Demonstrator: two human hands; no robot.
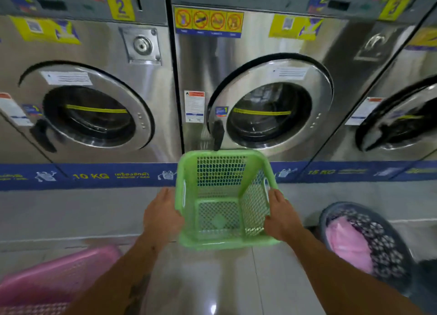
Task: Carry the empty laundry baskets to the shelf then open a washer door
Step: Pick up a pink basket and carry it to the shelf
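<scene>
An empty green mesh laundry basket (222, 242) hangs in front of me above the tiled floor. My left hand (162, 216) grips its left rim and my right hand (282, 219) grips its right rim. Straight ahead stands a steel washer with a round door (272, 71), closed, a black handle (218, 135) at its left edge. A second closed washer door (132, 102) is to the left. No shelf is in view.
A pink basket (54, 279) sits on the floor at the lower left. A dark basket (399, 251) holding pink fabric stands at the lower right. A third washer (402, 116) is at the far right. A blue strip (94, 175) runs along the washers' base.
</scene>
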